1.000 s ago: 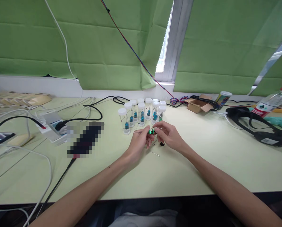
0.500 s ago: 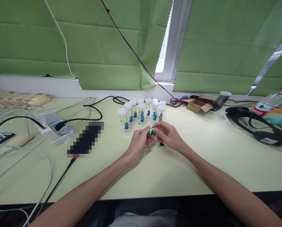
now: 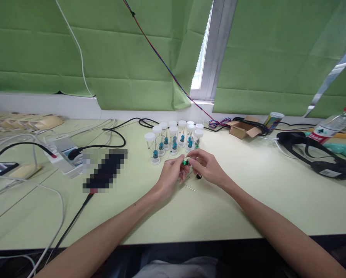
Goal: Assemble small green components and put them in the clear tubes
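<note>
Between my two hands is a small shiny green part (image 3: 185, 162) with dark bits; its exact kind is too small to make out. My left hand (image 3: 173, 172) is closed on its left side with thumb and fingers. From the other side, my right hand (image 3: 205, 166) pinches at its right end. A thin metal rod (image 3: 190, 188) lies on the table below my fingers. Under my right hand sits a small black round piece (image 3: 199, 176). Just beyond my hands stand several clear tubes with white caps (image 3: 150, 136), blue parts and thin rods inside them.
A power strip (image 3: 64, 156) with cables and a pixelated dark object (image 3: 105, 172) lie to the left. At the right are an open cardboard box (image 3: 242, 129), a colourful can (image 3: 273, 122), a black headset (image 3: 314, 158) and a bottle (image 3: 329, 125). Green blinds hang behind the table (image 3: 219, 216).
Almost nothing differs. Both hands stay in place around the green part, with only very slight finger movement.
</note>
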Demonstrator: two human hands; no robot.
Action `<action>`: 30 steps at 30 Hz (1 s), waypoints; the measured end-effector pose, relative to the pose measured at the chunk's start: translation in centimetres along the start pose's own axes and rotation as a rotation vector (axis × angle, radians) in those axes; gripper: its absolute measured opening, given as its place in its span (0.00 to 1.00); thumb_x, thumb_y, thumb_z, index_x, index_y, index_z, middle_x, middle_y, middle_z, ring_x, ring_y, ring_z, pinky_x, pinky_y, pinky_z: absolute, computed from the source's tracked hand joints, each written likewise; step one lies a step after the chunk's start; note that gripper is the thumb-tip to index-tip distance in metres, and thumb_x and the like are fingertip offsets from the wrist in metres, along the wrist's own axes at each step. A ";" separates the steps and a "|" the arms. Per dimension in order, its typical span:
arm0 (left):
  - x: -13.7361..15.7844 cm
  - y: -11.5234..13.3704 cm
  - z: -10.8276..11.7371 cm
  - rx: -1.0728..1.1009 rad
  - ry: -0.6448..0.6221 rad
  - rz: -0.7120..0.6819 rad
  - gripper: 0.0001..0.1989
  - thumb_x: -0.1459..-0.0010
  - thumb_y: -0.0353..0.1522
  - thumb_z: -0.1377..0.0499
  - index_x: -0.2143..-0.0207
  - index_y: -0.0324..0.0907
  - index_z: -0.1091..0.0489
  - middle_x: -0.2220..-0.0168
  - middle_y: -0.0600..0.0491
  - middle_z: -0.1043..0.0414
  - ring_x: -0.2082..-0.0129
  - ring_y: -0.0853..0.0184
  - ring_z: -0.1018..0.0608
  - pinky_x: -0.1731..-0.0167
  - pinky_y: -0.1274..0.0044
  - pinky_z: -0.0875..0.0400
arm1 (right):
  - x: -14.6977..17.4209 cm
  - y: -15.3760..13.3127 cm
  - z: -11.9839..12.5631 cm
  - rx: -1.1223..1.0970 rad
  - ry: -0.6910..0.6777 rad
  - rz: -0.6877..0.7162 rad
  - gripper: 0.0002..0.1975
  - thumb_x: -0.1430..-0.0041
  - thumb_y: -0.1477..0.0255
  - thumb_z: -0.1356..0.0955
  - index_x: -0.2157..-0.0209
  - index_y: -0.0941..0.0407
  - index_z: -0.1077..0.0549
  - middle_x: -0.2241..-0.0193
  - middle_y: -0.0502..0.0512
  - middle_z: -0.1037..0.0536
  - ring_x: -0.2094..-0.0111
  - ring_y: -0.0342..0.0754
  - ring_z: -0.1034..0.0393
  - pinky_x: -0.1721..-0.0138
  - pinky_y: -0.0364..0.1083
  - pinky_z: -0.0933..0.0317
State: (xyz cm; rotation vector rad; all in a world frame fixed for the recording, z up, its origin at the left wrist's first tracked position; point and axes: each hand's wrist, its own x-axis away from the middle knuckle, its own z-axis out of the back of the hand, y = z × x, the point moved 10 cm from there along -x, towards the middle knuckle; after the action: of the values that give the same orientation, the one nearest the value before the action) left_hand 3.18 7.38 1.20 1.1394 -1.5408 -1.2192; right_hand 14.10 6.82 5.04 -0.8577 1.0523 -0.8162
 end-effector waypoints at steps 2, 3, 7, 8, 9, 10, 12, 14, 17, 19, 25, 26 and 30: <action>0.0 0.0 -0.1 -0.001 -0.004 -0.001 0.22 0.43 0.48 0.42 0.78 0.39 0.31 0.78 0.53 0.33 0.80 0.72 0.34 0.80 0.77 0.42 | 0.0 0.0 0.0 -0.005 -0.001 0.002 0.12 0.36 0.61 0.34 0.58 0.55 0.30 0.71 0.49 0.29 0.79 0.41 0.33 0.78 0.42 0.37; 0.0 0.0 -0.1 -0.003 -0.006 0.000 0.22 0.43 0.48 0.42 0.78 0.39 0.31 0.78 0.53 0.33 0.80 0.72 0.34 0.80 0.77 0.42 | 0.1 -0.1 0.0 -0.007 0.000 0.005 0.12 0.36 0.61 0.34 0.58 0.55 0.30 0.72 0.49 0.29 0.79 0.41 0.33 0.78 0.42 0.38; 0.0 0.0 -0.1 -0.004 -0.013 -0.003 0.22 0.43 0.48 0.42 0.78 0.39 0.31 0.78 0.53 0.33 0.80 0.72 0.34 0.80 0.77 0.42 | 0.1 -0.3 -0.1 -0.004 0.001 0.018 0.11 0.35 0.62 0.34 0.59 0.55 0.30 0.74 0.48 0.28 0.79 0.41 0.34 0.77 0.42 0.38; 0.0 0.0 -0.1 -0.003 -0.016 -0.006 0.21 0.43 0.48 0.42 0.78 0.39 0.31 0.77 0.53 0.33 0.80 0.72 0.34 0.80 0.78 0.42 | 0.0 -0.3 -0.1 -0.003 0.001 0.021 0.11 0.35 0.62 0.34 0.59 0.55 0.29 0.75 0.48 0.28 0.79 0.40 0.35 0.77 0.42 0.38; 0.0 0.0 -0.2 -0.004 -0.018 -0.008 0.21 0.43 0.48 0.42 0.78 0.39 0.31 0.77 0.53 0.33 0.80 0.72 0.34 0.80 0.78 0.42 | 0.0 -0.3 -0.1 -0.003 0.000 0.022 0.11 0.34 0.62 0.35 0.59 0.56 0.29 0.75 0.48 0.28 0.79 0.40 0.35 0.77 0.42 0.38; 0.0 0.0 -0.2 -0.006 -0.020 -0.007 0.21 0.43 0.47 0.42 0.78 0.39 0.31 0.77 0.53 0.33 0.80 0.72 0.34 0.80 0.78 0.42 | 0.0 -0.3 -0.1 -0.005 0.000 0.023 0.12 0.34 0.62 0.35 0.59 0.56 0.29 0.76 0.48 0.28 0.80 0.40 0.35 0.77 0.42 0.39; 0.0 -0.1 -0.2 -0.012 -0.017 -0.001 0.21 0.43 0.47 0.42 0.78 0.39 0.31 0.77 0.52 0.33 0.80 0.72 0.34 0.81 0.78 0.42 | -0.1 -0.2 -0.1 -0.007 0.001 0.019 0.12 0.34 0.61 0.35 0.59 0.55 0.29 0.76 0.47 0.28 0.80 0.40 0.36 0.77 0.42 0.39; 0.0 -0.1 -0.2 -0.013 -0.020 0.004 0.21 0.43 0.47 0.41 0.78 0.39 0.32 0.78 0.52 0.33 0.80 0.72 0.34 0.81 0.78 0.43 | -0.1 -0.2 -0.1 -0.003 0.003 0.014 0.13 0.34 0.60 0.35 0.60 0.55 0.29 0.78 0.47 0.28 0.80 0.41 0.36 0.77 0.42 0.39; 0.1 0.0 -0.4 -0.012 -0.041 -0.004 0.21 0.44 0.47 0.41 0.78 0.39 0.32 0.77 0.52 0.33 0.80 0.72 0.33 0.81 0.78 0.43 | -0.1 -0.2 -0.1 0.007 0.007 0.008 0.14 0.34 0.59 0.36 0.60 0.55 0.29 0.79 0.47 0.29 0.81 0.41 0.36 0.77 0.42 0.39; 0.1 0.0 -0.5 -0.015 -0.051 -0.008 0.21 0.44 0.47 0.41 0.78 0.39 0.31 0.77 0.52 0.33 0.80 0.72 0.33 0.80 0.78 0.42 | -0.1 -0.2 0.0 0.012 0.014 0.003 0.15 0.34 0.58 0.36 0.62 0.55 0.29 0.79 0.47 0.29 0.81 0.41 0.36 0.77 0.42 0.39; 0.0 0.1 -0.3 -0.007 -0.029 -0.011 0.22 0.44 0.48 0.41 0.78 0.39 0.31 0.78 0.52 0.33 0.80 0.72 0.34 0.80 0.78 0.42 | -0.1 0.0 0.3 0.030 0.041 -0.006 0.17 0.34 0.56 0.37 0.65 0.55 0.29 0.78 0.48 0.29 0.81 0.41 0.36 0.77 0.43 0.39; 0.0 0.1 -0.2 -0.002 -0.020 -0.008 0.22 0.44 0.48 0.41 0.78 0.39 0.31 0.78 0.52 0.33 0.80 0.72 0.34 0.81 0.78 0.42 | -0.1 -0.1 0.4 0.029 0.044 -0.003 0.16 0.34 0.56 0.36 0.64 0.55 0.29 0.77 0.48 0.28 0.80 0.41 0.36 0.77 0.43 0.38; 0.0 0.1 0.0 0.010 0.005 -0.001 0.21 0.44 0.48 0.41 0.77 0.39 0.31 0.77 0.53 0.33 0.81 0.73 0.34 0.81 0.78 0.42 | 0.0 -0.1 0.3 0.011 0.032 -0.007 0.14 0.37 0.59 0.33 0.59 0.55 0.29 0.71 0.51 0.27 0.78 0.41 0.33 0.77 0.43 0.37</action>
State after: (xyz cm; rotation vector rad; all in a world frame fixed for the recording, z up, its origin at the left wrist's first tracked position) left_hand 3.11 7.36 1.29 1.1494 -1.5439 -1.2096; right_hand 14.40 6.87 5.19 -0.8420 1.0725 -0.8436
